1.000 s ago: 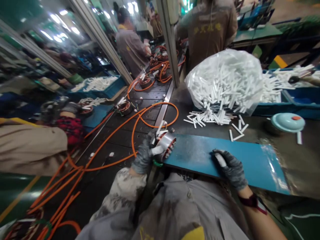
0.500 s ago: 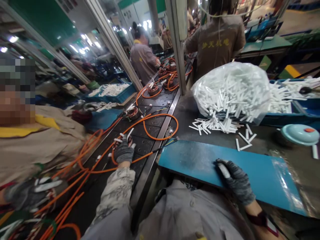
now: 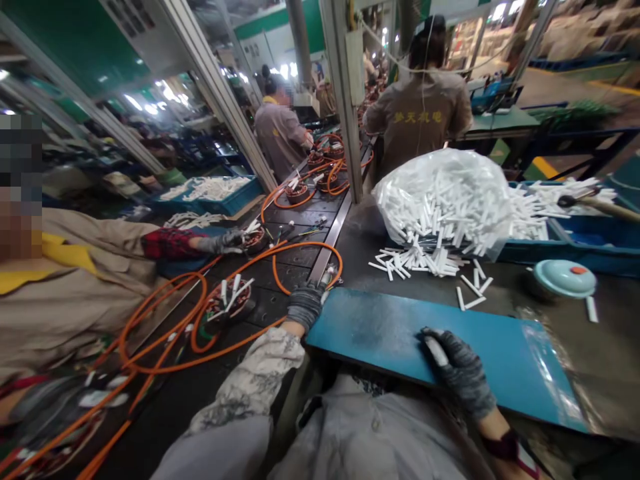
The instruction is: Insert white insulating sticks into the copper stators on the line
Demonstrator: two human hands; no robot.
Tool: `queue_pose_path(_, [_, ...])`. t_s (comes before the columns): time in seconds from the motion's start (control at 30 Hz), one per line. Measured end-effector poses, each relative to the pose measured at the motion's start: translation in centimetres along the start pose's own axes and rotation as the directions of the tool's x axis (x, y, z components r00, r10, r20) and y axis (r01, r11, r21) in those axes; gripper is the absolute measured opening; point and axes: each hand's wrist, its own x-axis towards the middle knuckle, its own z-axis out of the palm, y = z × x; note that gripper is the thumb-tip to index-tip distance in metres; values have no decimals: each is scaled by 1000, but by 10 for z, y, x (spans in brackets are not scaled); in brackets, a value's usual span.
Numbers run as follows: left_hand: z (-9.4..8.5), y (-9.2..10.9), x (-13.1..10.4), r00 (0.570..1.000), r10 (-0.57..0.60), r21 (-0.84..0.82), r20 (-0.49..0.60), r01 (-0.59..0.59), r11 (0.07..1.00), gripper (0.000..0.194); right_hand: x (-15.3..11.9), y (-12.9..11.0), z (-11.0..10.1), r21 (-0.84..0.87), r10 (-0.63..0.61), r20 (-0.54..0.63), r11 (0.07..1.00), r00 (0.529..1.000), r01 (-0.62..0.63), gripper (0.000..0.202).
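Curls fingers of the right hand (image 3: pixel 460 373) loosely over one flat blue board (image 3: pixel 365 320); cannot tell whether holding anything. Stretches the left hand (image 3: pixel 305 303) forward to the board's corner, beside one smooth orange cable (image 3: pixel 341 262), with grip hidden. Wears two knitted gloves (image 3: pixel 473 390), near one round, copper-wound stator (image 3: pixel 243 309) farther left.

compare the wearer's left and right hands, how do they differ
The left hand is at the left end of the blue board; the right hand is at its near edge. A camouflage sleeve lies behind the left hand, a dark red wristband behind the right hand. Both wear grey gloves.
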Motion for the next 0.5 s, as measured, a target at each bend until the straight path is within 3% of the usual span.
queue_pose_path(0.23, [-28,-43,20,970,-237,51,-55,240,969,50,2,-5,-2,56,-6,29,998,1000,4,45])
queue_pose_path(0.33, [-42,-46,34,956,-288,69,-52,291,954,41,2,-5,2,65,-12,15,998,1000,11,43])
queue_pose_path(0.4, [-62,-33,41,976,-208,57,-64,211,976,40,2,-4,5,53,-22,3,998,1000,21,42])
queue_pose_path(0.5, [-104,10,40,995,57,4,-80,-57,998,39,2,-1,7,25,-37,-2,999,999,37,41])
